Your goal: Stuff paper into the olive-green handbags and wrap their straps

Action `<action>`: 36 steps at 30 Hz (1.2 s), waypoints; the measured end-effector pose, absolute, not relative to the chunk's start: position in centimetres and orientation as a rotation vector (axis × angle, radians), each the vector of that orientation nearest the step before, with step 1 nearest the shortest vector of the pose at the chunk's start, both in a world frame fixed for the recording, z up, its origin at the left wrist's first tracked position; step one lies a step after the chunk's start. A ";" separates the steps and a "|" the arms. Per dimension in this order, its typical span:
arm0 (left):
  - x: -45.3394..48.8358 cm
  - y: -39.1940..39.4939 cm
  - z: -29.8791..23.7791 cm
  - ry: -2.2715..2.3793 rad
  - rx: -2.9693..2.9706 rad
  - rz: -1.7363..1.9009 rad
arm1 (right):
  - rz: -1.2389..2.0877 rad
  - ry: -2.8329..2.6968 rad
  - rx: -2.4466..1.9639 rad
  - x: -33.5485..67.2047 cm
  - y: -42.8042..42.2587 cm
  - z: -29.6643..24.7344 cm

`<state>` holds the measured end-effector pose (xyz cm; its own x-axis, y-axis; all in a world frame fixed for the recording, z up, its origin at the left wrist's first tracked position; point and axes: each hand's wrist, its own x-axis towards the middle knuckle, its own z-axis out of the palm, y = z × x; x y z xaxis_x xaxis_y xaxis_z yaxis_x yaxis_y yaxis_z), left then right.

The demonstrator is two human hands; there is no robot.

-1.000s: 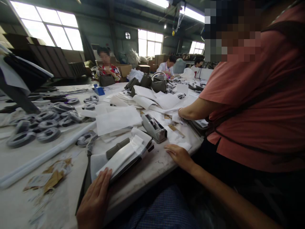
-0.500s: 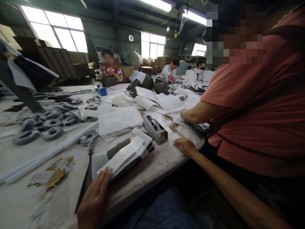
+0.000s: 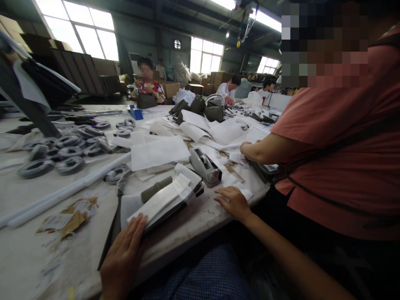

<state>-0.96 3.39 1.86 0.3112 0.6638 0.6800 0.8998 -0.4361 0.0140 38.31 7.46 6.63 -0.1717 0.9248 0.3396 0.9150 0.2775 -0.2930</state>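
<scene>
A dark grey-green bag piece (image 3: 167, 214) lies at the table's near edge, its handle (image 3: 156, 188) wrapped partly beside folded white paper (image 3: 156, 204). Clear tape shows over the paper's far end. My left hand (image 3: 126, 248) rests on the near end of this paper, fingers stretched out flat; its thumb is hidden. To the right of the bag piece, my right hand (image 3: 234, 204) is low over the tabletop, with its fingers apart and nothing visible in them. A grey tape dispenser (image 3: 205, 168) stands just beyond, between the bag piece and my right hand.
At my right stands a co-worker in a red shirt (image 3: 337, 146), arm reaching over the table. White sheets (image 3: 159, 152) and grey rolled straps (image 3: 70, 166) cover the table (image 3: 200, 237). Scraps of brown paper (image 3: 73, 216) lie left. Other people sit across.
My right hand has moved left off a white scrap toward the bag piece, and its fingers have spread. My left hand stays on the paper. The view has shifted slightly.
</scene>
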 end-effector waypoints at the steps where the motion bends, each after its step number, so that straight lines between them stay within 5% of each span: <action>1: -0.9 3.4 1.9 -1.397 -2.214 -0.881 | 0.073 -2.101 -1.672 37.7 8.0 6.5; 10: -0.9 3.1 2.0 -1.433 -2.218 -0.875 | 0.352 -2.013 -1.766 35.7 9.9 5.7; 21: -0.9 3.1 2.0 -1.510 -2.291 -0.993 | 0.868 -1.558 -1.867 41.5 -1.5 5.3; 27: -1.1 3.0 1.6 -1.550 -2.303 -0.953 | 0.352 -1.668 -2.166 42.0 -2.8 5.1; 31: -1.0 3.1 1.8 -1.507 -2.276 -0.951 | -0.050 -2.151 -1.877 42.5 -0.4 5.6; 36: -1.0 3.2 2.0 -1.446 -2.252 -0.956 | -0.171 -2.460 -1.680 43.8 1.4 4.1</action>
<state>-1.02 3.22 1.97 0.2727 0.6894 0.6711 0.8877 -0.4493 0.1007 43.81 1.45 4.09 -0.3577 0.9136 0.1935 0.9316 0.3635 0.0058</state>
